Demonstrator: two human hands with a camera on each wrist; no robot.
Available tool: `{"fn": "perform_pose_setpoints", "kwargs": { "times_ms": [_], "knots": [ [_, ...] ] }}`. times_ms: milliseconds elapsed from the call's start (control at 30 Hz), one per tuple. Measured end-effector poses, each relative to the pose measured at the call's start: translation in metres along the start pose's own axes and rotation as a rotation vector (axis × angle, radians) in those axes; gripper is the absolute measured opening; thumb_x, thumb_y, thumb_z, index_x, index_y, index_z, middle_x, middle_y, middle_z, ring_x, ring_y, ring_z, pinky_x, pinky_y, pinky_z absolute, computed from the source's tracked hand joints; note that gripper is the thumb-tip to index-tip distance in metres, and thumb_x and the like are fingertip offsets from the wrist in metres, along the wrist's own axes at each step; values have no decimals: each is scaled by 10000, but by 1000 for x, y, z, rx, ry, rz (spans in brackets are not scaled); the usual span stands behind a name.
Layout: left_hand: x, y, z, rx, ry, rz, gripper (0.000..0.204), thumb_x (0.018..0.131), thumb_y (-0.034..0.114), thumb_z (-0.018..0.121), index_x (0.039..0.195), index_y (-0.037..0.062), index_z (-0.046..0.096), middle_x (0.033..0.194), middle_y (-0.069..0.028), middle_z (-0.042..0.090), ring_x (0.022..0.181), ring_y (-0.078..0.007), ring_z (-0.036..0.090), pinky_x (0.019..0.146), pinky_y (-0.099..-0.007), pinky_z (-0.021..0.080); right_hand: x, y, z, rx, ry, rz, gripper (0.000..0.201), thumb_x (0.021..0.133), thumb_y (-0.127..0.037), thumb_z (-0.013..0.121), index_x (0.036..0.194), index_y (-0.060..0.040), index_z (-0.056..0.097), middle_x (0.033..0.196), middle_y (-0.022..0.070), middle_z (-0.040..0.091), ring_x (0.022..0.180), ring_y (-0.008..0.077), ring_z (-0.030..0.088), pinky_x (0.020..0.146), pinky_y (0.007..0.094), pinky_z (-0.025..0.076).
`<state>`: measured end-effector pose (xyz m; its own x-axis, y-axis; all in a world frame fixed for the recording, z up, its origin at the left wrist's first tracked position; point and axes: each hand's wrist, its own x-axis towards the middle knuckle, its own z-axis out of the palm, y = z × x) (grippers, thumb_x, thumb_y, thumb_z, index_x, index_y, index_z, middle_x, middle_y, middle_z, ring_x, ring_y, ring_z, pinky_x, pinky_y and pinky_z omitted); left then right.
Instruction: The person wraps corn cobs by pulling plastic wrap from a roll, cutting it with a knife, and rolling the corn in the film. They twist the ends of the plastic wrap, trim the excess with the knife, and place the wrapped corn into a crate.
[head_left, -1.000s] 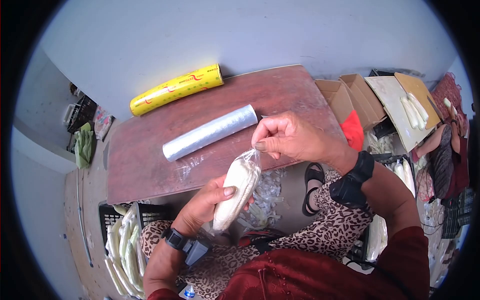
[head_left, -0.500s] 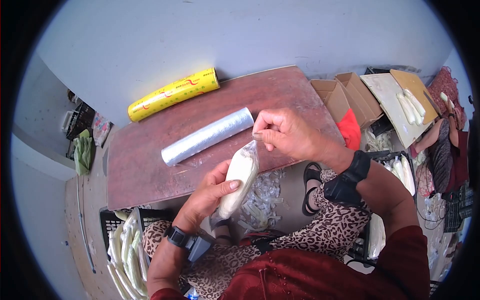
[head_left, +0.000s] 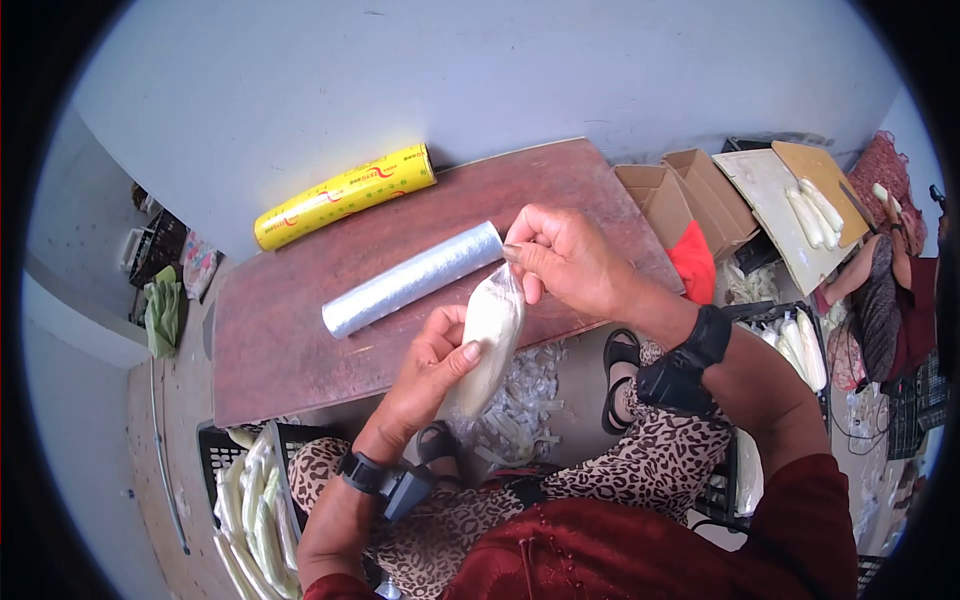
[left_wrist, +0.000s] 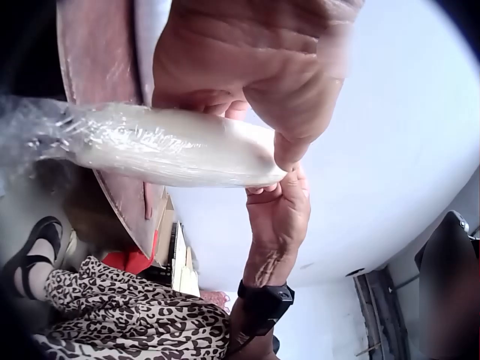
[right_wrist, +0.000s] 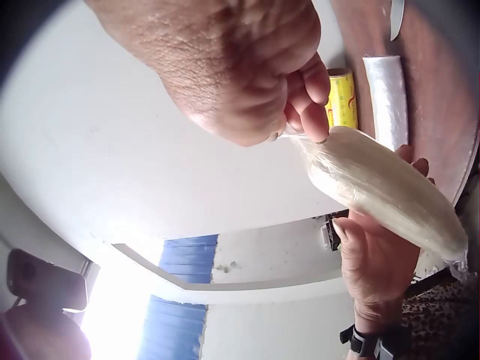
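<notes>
- Black crate (head_left: 207, 450) is sitting below the table's (head_left: 290, 350) near-left corner, holding long pale pieces (head_left: 262, 500).
- Yellow roll (head_left: 345, 197) is lying along the far edge, left part.
- Clear film roll (head_left: 412, 280) is lying mid-table, slanted.
- Left hand (head_left: 425, 365) is gripping the wrapped pale bundle (head_left: 492, 325), thumb on its side, holding it up by the near edge.
- Right hand (head_left: 570, 262) is pinching film at the bundle's upper end.
- Red cloth (head_left: 695, 262) is hanging by the right edge, beside cardboard (head_left: 705, 200).
</notes>
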<state>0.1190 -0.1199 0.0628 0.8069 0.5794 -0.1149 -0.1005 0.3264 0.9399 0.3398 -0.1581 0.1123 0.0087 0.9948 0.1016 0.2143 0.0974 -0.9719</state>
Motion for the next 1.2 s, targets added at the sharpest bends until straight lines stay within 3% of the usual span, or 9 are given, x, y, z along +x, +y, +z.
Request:
{"fn": "perform_pose_setpoints", "kwargs": {
  "times_ms": [133, 333, 533, 633, 733, 833, 933, 1033, 1200],
  "knots": [
    [4, -5, -10, -114, -9, 8, 304, 929, 266, 616, 1133, 72, 502, 1054, -21, 599, 990, -110, 565, 901, -293, 443, 2, 1, -2, -40, 27, 12, 74, 958, -74, 521, 930, -6, 531, 756, 25, 574, 587, 50, 543, 556, 208, 452],
    [5, -2, -4, -103, -48, 17, 427, 876, 237, 683, 1219, 63, 499, 1126, -35, 605, 1047, -138, 567, 958, -320, 422, 2, -2, 5, -32, 7, -81, 80, 958, -79, 527, 913, -12, 531, 740, 7, 552, 582, 38, 503, 539, 204, 429],
    [2, 5, -4, -122, -169, -149, 536, 786, 203, 770, 1232, 63, 508, 1167, -41, 596, 1112, -149, 544, 999, -336, 398, -2, -10, 12, -3, -30, -63, 73, 955, -71, 533, 900, -24, 536, 730, -7, 537, 614, 31, 488, 548, 200, 423],
    [3, 6, 0, -129, -164, -82, 604, 751, 174, 797, 1253, 67, 479, 1158, -42, 586, 1104, -157, 543, 993, -346, 406, -3, -12, 15, -44, -3, -147, 128, 896, -137, 608, 868, -15, 579, 695, 53, 606, 657, 110, 594, 606, 297, 488],
    [7, 2, -1, -122, -133, -49, 665, 733, 150, 808, 1280, 73, 437, 1137, -41, 577, 1089, -165, 543, 974, -352, 423, -2, -10, 16, -113, 20, -169, 123, 886, -132, 612, 876, -13, 583, 708, 83, 619, 682, 150, 615, 627, 321, 492],
    [9, 2, 1, 15, -42, 3, 707, 734, 154, 807, 1306, 72, 400, 1121, -46, 569, 1069, -170, 546, 950, -337, 435, -2, -13, 14, -240, 85, -262, 96, 941, -58, 543, 855, -15, 552, 713, -19, 533, 633, 31, 490, 550, 213, 418],
    [8, 9, 7, 143, -6, 51, 722, 731, 165, 811, 1317, 69, 400, 1140, -44, 552, 1077, -157, 531, 936, -319, 435, -2, -13, 13, -187, 77, -144, 94, 935, -56, 547, 851, -16, 558, 705, -15, 538, 604, 28, 492, 532, 212, 417],
    [6, 16, 5, 177, -68, -110, 756, 723, 170, 818, 1334, 52, 390, 1166, -40, 532, 1087, -145, 512, 946, -310, 419, -1, -10, 15, -139, 66, -143, 89, 936, -52, 543, 854, -18, 552, 699, -11, 540, 578, 29, 493, 515, 212, 414],
    [10, -1, 0, 95, -60, 3, 798, 739, 330, 794, 1375, 50, 404, 1192, -66, 569, 1094, -173, 543, 986, -340, 406, 0, -10, 17, -5, 8, -89, 87, 950, -69, 534, 882, -16, 535, 706, -6, 544, 588, 32, 496, 528, 205, 415]
  ]
}}
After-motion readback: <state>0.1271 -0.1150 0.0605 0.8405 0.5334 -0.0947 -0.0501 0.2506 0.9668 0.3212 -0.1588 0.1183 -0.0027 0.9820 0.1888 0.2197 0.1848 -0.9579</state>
